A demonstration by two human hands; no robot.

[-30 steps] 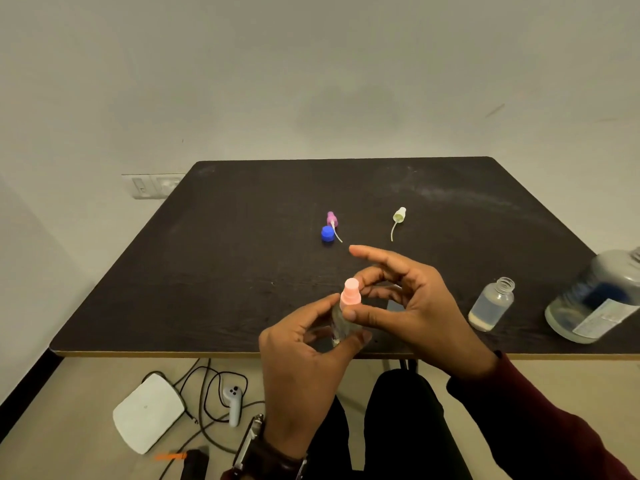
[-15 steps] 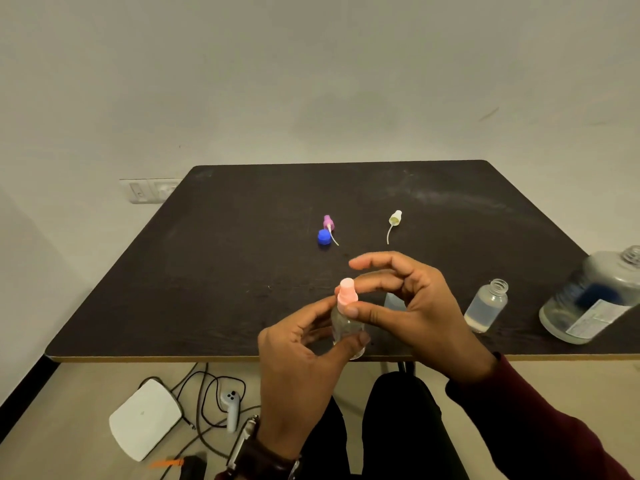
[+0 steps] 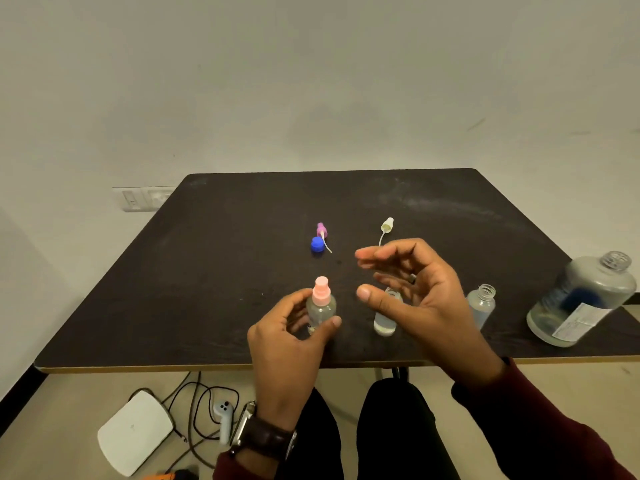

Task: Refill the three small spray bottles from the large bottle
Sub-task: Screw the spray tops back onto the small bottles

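Observation:
My left hand [image 3: 289,344] grips a small clear spray bottle [image 3: 321,311] with a pink spray cap, upright on the dark table [image 3: 207,271] near its front edge. My right hand [image 3: 420,299] hovers just right of it, fingers apart, holding nothing. Behind that hand stands a second small bottle [image 3: 385,320], uncapped and partly hidden. A third uncapped small bottle [image 3: 482,303] stands further right. The large clear bottle [image 3: 581,299], labelled and uncapped, stands at the right edge. A purple spray cap [image 3: 322,231], a blue cap [image 3: 317,244] and a white spray cap [image 3: 387,226] lie mid-table.
On the floor under the table's front edge lie a white flat device [image 3: 133,433], black cables [image 3: 201,407] and a white controller [image 3: 224,415]. A wall socket [image 3: 142,198] sits left of the table. My knees [image 3: 391,427] are below the front edge.
My right hand has let go of the pink cap and drawn off to the right with its fingers spread. The second small bottle now shows behind it.

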